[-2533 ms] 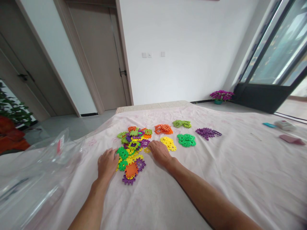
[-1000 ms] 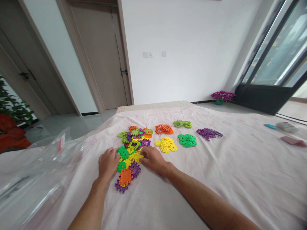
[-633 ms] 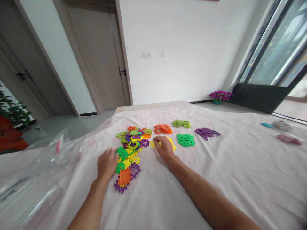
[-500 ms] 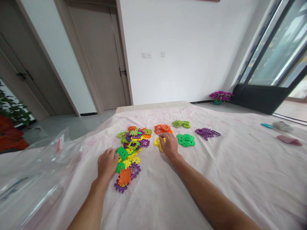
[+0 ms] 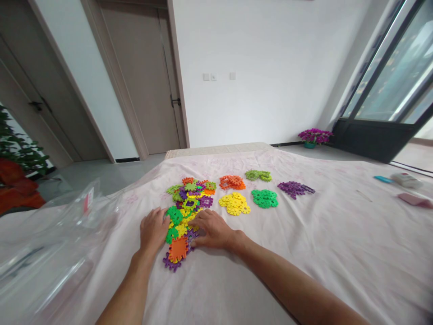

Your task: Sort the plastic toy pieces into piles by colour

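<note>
A mixed heap of plastic interlocking pieces (image 5: 190,204) in several colours lies on the cloth. At its left edge rests my left hand (image 5: 153,229), fingers loosely apart beside a green disc-shaped piece (image 5: 174,215). Over the heap's right side reaches my right hand (image 5: 214,229), thumb and fingers apart. Its fingertips are at the yellow pieces (image 5: 182,229) and its thumb is by a purple piece (image 5: 191,240). An orange square piece (image 5: 178,249) lies at the near end. To the right sits a separate pile of yellow pieces (image 5: 234,204).
Single-colour piles stand farther right: orange (image 5: 232,182), light green (image 5: 258,175), green (image 5: 264,198) and purple (image 5: 293,189). Clear plastic bags (image 5: 64,253) cover the left side. A blue item (image 5: 383,179) and a pink cloth-like item (image 5: 415,200) lie at far right.
My right hand has moved left from the yellow pile to the mixed heap, leaving the yellow pile uncovered. My left hand has stayed at the heap's left edge.
</note>
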Motion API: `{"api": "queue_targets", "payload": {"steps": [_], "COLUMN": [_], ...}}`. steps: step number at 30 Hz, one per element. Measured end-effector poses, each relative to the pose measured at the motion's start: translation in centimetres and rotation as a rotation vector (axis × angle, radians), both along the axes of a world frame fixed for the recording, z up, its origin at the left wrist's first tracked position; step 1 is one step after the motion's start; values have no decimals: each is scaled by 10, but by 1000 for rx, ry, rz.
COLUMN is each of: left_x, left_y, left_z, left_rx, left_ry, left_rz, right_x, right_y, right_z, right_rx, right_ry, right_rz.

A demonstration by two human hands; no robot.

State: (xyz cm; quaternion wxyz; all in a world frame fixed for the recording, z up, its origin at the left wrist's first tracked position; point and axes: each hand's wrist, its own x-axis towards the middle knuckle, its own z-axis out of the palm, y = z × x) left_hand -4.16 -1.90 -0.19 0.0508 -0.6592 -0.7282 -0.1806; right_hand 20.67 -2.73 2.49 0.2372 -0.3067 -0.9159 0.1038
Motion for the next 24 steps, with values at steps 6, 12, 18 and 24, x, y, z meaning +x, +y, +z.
{"api": "queue_targets", "payload": {"steps": [6, 12, 18, 24], "left_x": [1, 0, -2, -3], "left_y": [-1, -1, 0, 1], "left_z": [1, 0, -2, -2], "left_rx": [-2, -12, -6, -4], "left_ry": [10, 6, 27, 41], "left_rz": [2, 5, 0, -15], "right_x": [-3, 4, 33, 99], "right_y": [0, 7, 38, 77], "right_z": [0, -6, -8, 0], "right_rx": [-65, -225, -197, -62], "right_ry": [38, 205, 527, 866], "right_rz": [-51, -266, -458, -824]}}
